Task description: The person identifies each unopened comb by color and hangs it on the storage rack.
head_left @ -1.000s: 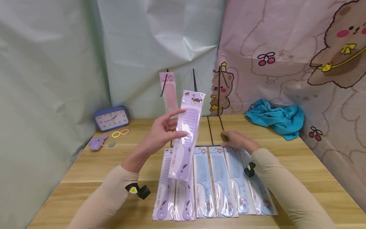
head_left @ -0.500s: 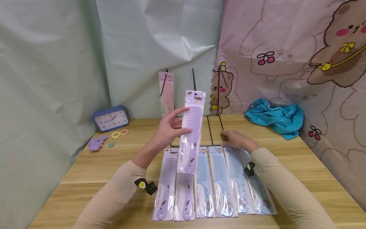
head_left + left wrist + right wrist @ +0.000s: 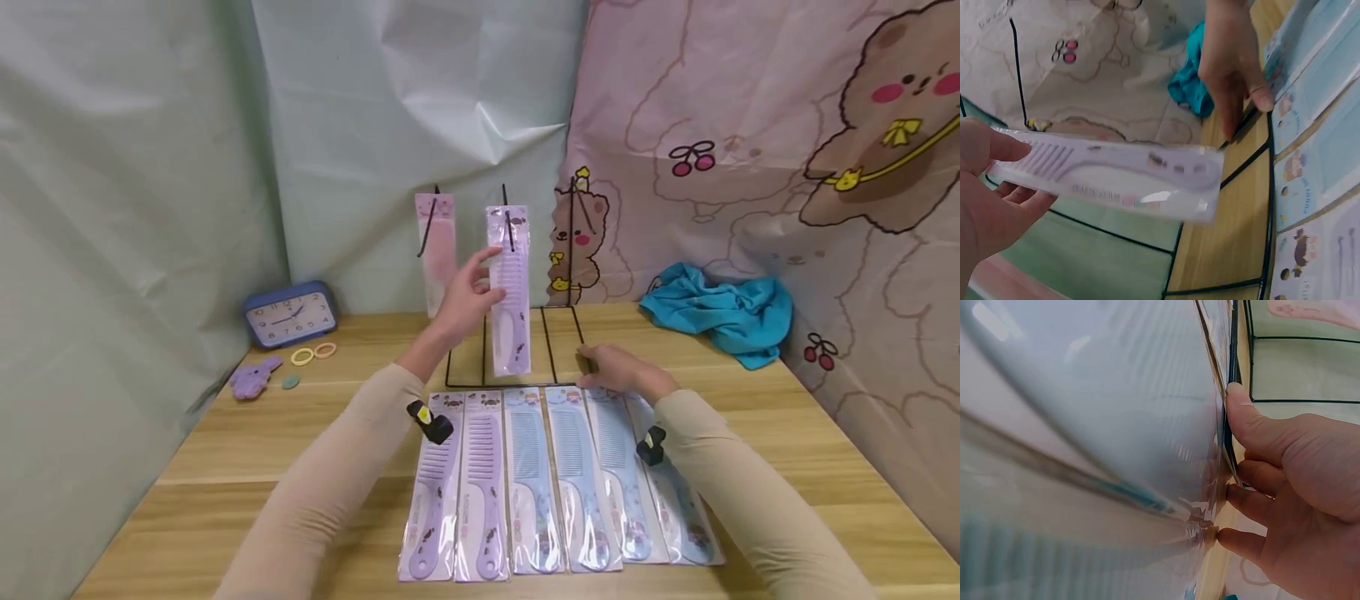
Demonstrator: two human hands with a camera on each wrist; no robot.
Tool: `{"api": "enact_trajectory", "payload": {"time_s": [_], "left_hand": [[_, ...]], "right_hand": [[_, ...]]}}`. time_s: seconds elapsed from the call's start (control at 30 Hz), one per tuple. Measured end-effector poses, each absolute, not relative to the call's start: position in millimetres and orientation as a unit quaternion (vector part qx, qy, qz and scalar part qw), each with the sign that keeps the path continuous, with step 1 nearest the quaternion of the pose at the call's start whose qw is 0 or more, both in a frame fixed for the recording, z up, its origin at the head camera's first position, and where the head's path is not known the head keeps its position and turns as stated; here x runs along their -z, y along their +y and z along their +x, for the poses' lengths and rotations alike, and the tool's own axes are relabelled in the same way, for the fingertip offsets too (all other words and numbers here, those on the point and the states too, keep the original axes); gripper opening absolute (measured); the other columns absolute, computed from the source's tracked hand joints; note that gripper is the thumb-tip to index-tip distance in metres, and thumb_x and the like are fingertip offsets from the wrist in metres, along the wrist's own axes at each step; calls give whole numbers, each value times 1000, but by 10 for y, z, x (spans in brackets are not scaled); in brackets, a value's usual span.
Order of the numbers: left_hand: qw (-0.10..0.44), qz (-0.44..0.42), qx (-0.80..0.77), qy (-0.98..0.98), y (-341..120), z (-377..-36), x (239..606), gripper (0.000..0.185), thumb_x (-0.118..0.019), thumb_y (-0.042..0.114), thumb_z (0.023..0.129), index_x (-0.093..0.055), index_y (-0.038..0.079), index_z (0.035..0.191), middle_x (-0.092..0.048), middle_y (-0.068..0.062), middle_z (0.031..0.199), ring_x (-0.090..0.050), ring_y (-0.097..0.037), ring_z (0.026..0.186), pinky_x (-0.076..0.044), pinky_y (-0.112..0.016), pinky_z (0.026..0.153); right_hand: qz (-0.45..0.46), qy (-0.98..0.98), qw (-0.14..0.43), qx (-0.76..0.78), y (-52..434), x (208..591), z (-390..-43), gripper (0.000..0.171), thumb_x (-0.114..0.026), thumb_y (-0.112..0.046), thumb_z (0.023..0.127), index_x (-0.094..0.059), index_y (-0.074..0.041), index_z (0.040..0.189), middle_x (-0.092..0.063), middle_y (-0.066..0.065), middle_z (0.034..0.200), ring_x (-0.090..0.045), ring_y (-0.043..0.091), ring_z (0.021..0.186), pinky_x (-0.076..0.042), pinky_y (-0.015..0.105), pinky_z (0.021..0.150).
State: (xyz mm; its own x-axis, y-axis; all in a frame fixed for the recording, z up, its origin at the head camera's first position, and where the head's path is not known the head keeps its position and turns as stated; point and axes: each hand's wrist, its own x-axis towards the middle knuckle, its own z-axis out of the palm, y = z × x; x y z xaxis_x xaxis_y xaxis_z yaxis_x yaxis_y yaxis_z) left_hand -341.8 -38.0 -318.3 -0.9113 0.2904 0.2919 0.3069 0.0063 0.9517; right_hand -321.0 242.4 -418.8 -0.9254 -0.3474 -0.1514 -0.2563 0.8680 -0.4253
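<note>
Purple comb (image 3: 510, 287) in a clear sleeve with a printed header card, hanging upright at the middle hook of the black wire rack (image 3: 558, 350); the hook crosses the header, teeth face left, handle points down. A pink comb (image 3: 436, 250) hangs on the hook to its left. The left hand (image 3: 467, 300) is raised with the forearm stretched forward, thumb and fingers pinching the sleeve's left edge at the teeth. The right hand (image 3: 618, 368) lies low on the table (image 3: 225, 450), fingers curled at the rack's base wire, at the top of the blue combs (image 3: 581, 475); whether it grips the wire cannot be told. Two purple combs (image 3: 457, 487) lie left of the blue ones. Compared with half a second ago, the held comb has moved up and back from above the row to the hook, and now hangs straighter; the right hand has stayed put.
</note>
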Motion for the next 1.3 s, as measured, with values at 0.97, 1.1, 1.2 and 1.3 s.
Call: {"api": "enact_trajectory", "payload": {"time_s": [0.97,1.1,1.2,1.3], "left_hand": [[16,-237,542,-806,-764,-3485,3463,66,-64,5,96,-34,6,154,-30,-13,161,-27,-34,147,-29,-50,116],[27,-243,403,-882,-1040,-3114,3749,75,-72,19,93,-32,6,155,-39,-21,153,-43,-40,135,-39,-55,109],[-4,-207,318,-925,-1211,-2819,3925,85,-74,34,92,-27,5,156,-36,-28,152,-44,-43,132,-40,-58,107],[-48,-166,274,-946,-1300,-2598,4067,99,-75,47,87,-22,1,157,-29,-35,153,-41,-49,133,-38,-61,107]], "right_hand": [[-157,959,120,204,2298,4232,-3261,73,-73,-23,93,-37,4,151,-52,26,141,-54,30,106,-47,49,100],[-155,958,122,206,2327,4232,-3242,73,-73,-23,93,-37,4,151,-51,27,141,-55,30,105,-47,50,100],[-152,959,123,206,2352,4218,-3218,73,-72,-24,94,-37,3,152,-53,26,138,-56,29,103,-50,45,93],[-154,959,120,205,2372,4187,-3206,72,-71,-23,95,-37,4,151,-55,25,134,-56,29,99,-51,41,82]]}}
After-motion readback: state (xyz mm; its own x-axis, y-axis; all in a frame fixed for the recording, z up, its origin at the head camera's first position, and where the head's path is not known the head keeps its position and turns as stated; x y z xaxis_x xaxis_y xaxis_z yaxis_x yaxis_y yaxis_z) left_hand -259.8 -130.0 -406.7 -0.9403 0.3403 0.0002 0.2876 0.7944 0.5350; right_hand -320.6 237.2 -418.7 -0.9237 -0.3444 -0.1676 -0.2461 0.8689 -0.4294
